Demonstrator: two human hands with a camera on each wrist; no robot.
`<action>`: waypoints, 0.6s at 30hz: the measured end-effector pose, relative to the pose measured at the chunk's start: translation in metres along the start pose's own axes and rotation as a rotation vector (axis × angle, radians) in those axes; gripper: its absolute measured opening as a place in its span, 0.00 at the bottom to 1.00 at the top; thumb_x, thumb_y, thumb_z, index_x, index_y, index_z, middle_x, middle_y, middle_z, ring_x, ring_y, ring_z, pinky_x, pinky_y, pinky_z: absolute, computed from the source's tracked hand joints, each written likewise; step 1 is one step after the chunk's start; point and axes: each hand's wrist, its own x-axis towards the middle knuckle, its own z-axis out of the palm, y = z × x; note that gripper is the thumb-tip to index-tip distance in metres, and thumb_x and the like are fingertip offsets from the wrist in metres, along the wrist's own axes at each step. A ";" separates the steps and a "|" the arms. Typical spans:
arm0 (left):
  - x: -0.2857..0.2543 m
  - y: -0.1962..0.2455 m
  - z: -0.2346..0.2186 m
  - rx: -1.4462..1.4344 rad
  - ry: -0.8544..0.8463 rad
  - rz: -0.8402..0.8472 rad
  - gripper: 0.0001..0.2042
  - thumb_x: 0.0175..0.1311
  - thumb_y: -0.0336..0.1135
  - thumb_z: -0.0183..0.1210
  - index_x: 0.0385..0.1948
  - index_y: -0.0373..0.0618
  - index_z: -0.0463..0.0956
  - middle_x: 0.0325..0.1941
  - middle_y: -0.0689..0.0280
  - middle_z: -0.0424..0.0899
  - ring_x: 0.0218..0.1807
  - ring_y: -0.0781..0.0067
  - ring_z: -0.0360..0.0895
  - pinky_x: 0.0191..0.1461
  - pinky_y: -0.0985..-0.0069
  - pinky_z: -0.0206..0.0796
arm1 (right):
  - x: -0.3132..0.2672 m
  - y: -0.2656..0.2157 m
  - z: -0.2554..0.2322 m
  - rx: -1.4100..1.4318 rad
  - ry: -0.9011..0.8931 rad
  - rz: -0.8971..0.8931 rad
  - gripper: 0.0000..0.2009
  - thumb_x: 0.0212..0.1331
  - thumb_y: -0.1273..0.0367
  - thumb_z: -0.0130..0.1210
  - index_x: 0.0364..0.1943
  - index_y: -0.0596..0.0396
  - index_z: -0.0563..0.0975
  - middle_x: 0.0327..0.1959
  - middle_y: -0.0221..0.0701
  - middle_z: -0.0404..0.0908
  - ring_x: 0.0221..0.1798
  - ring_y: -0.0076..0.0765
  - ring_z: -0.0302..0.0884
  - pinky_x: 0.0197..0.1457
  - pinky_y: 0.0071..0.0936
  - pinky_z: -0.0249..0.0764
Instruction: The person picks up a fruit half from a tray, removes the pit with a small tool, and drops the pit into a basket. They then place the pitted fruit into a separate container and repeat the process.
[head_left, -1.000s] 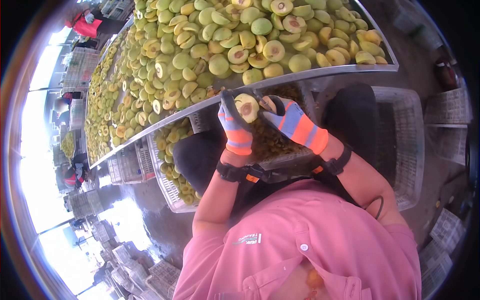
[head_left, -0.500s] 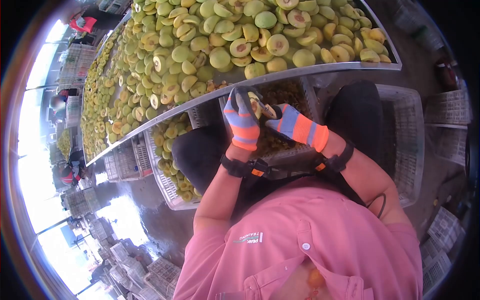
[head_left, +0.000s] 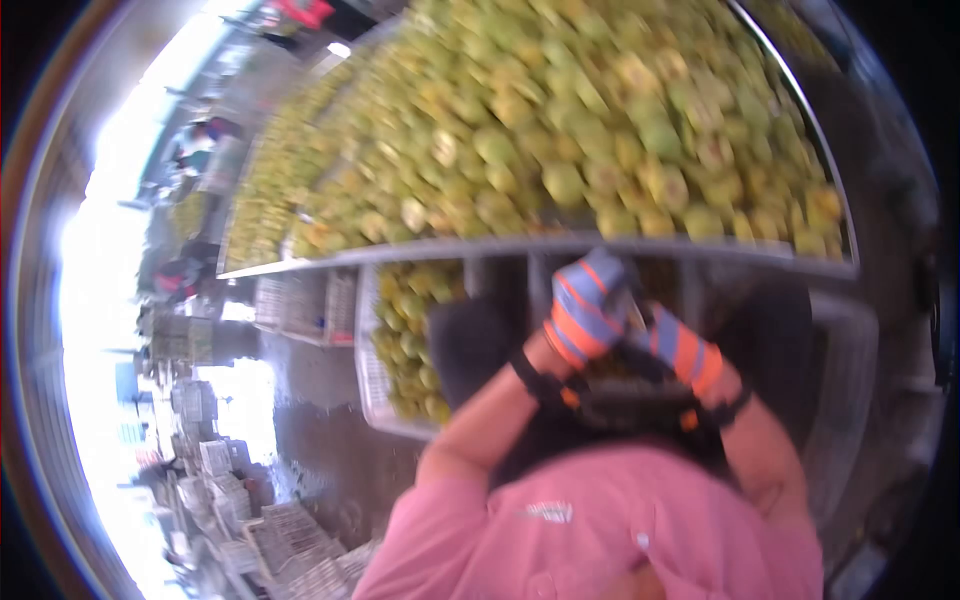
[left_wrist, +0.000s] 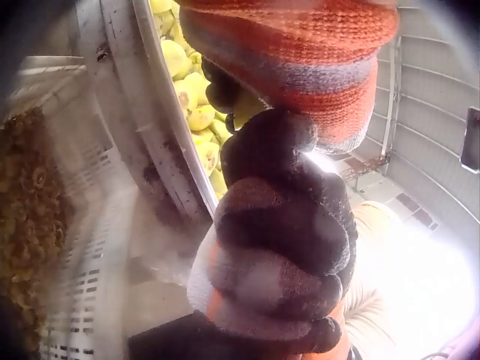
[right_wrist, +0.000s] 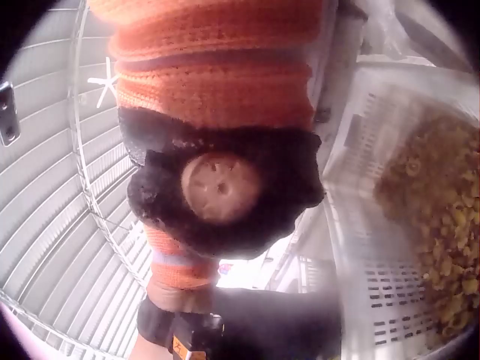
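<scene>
Dark-coated fingers (right_wrist: 225, 225) of the right hand (right_wrist: 217, 187) are curling round a pale, pitted, roundish thing – seemingly a fruit stone (right_wrist: 220, 187) – and gripping it in the glove's palm, as the right wrist view shows. The left hand (left_wrist: 281, 240) is sitting just beside it, its gloved fingers (left_wrist: 270, 281) curled tight; whether they are holding anything I cannot tell. In the blurred head view both striped gloves are meeting close together under the metal edge of the sorting table (head_left: 540, 246), which is carrying a heap of yellow-green fruit halves (head_left: 560, 130). Below the hands a white crate (right_wrist: 360, 247) is holding brownish-yellow scraps (right_wrist: 431, 232) – another crate of fruit (head_left: 405, 330) is standing to the left.
</scene>
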 end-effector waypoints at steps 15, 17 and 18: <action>-0.003 0.032 -0.013 -0.445 -0.274 -0.213 0.06 0.61 0.28 0.50 0.33 0.37 0.76 0.25 0.65 0.76 0.28 0.72 0.73 0.33 0.73 0.67 | -0.045 -0.057 0.004 0.297 -0.312 0.213 0.15 0.54 0.68 0.58 0.46 0.56 0.78 0.31 0.24 0.79 0.32 0.21 0.74 0.37 0.22 0.70; -0.004 0.042 -0.013 -0.418 -0.154 -0.161 0.06 0.59 0.27 0.51 0.34 0.36 0.75 0.27 0.60 0.77 0.29 0.67 0.74 0.36 0.71 0.68 | -0.048 -0.049 -0.004 0.262 -0.391 0.233 0.13 0.54 0.69 0.57 0.43 0.56 0.78 0.26 0.24 0.77 0.26 0.21 0.72 0.30 0.24 0.68; -0.005 0.045 -0.010 -0.423 -0.095 -0.174 0.06 0.59 0.28 0.51 0.34 0.36 0.75 0.28 0.60 0.77 0.30 0.68 0.74 0.36 0.71 0.68 | -0.050 -0.045 -0.003 0.504 -0.490 0.278 0.13 0.54 0.68 0.57 0.43 0.56 0.77 0.28 0.23 0.76 0.26 0.20 0.71 0.29 0.21 0.67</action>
